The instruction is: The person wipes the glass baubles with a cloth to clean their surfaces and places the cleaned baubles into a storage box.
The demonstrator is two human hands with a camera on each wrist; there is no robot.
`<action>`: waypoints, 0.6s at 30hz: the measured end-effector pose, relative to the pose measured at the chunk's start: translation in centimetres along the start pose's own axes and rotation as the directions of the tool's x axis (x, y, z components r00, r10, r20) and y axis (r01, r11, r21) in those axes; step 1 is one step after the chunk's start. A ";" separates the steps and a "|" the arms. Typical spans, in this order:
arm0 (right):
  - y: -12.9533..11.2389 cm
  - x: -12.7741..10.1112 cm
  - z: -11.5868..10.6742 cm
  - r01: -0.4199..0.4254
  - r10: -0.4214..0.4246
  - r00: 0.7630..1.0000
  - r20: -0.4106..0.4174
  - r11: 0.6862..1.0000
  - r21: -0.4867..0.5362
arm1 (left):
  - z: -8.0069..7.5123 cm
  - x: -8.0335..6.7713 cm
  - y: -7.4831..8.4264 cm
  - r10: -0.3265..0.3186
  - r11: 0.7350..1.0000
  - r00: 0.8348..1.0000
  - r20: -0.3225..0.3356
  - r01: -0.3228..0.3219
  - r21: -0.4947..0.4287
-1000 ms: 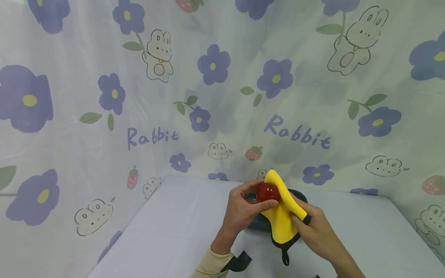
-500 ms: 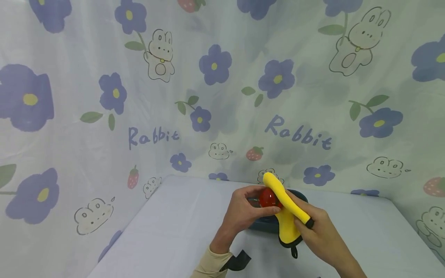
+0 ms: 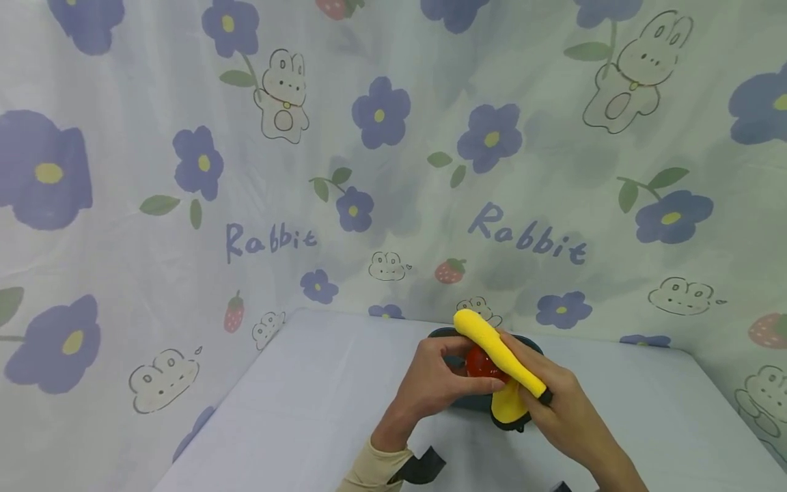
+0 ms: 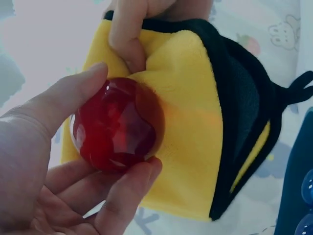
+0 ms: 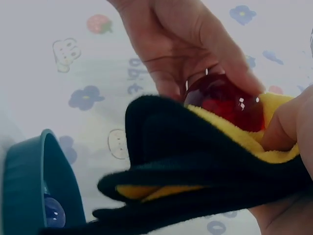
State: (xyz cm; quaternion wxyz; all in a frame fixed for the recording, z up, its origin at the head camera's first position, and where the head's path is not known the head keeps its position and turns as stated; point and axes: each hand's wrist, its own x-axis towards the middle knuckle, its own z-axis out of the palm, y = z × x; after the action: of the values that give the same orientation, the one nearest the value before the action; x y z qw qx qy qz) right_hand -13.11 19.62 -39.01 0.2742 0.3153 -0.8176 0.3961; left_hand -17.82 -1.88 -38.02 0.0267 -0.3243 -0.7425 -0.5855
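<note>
A clear red ball [image 3: 478, 363], glossy like glass, is held between the thumb and fingers of my left hand [image 3: 423, 383]. In the left wrist view the red ball [image 4: 117, 125] lies against a yellow cloth [image 4: 188, 112] edged in black, with a loop at one corner. My right hand [image 3: 562, 403] grips the folded cloth [image 3: 501, 352] with its fingertips pushing the fabric up to the ball. The cloth's dark back [image 5: 161, 132] faces the right wrist camera, and its folds hide the ball's lower side there.
Below and behind the hands stands a dark teal basin [image 3: 467, 402] on the white table [image 3: 332, 396]. Blue clear balls [image 4: 307, 188] lie inside it; one blue ball [image 5: 55, 211] shows in the right wrist view. A patterned curtain [image 3: 393, 171] rises behind the table.
My left hand and the red ball have lowered slightly. The cloth's upper fold has tilted left and down over the ball, and its hanging corner with the loop has drawn up.
</note>
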 end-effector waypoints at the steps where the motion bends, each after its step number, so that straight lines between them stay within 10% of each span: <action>1: 0.1 0.0 0.0 -0.004 0.004 1.000 0.001 1.000 0.007 | 0.0 0.0 0.1 0.004 1.000 1.000 0.002 -0.004 -0.005; 18: 0.3 -0.3 -0.2 -0.130 0.127 0.991 0.027 0.973 0.189 | 0.5 -0.1 0.4 0.076 0.988 0.994 -0.077 -0.085 -0.126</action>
State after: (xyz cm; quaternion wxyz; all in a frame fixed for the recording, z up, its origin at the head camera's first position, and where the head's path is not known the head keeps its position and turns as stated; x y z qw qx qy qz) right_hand -13.11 20.04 -39.25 0.2104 0.2893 -0.7968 0.4869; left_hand -17.34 -1.49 -37.89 0.0557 -0.3338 -0.6879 -0.6421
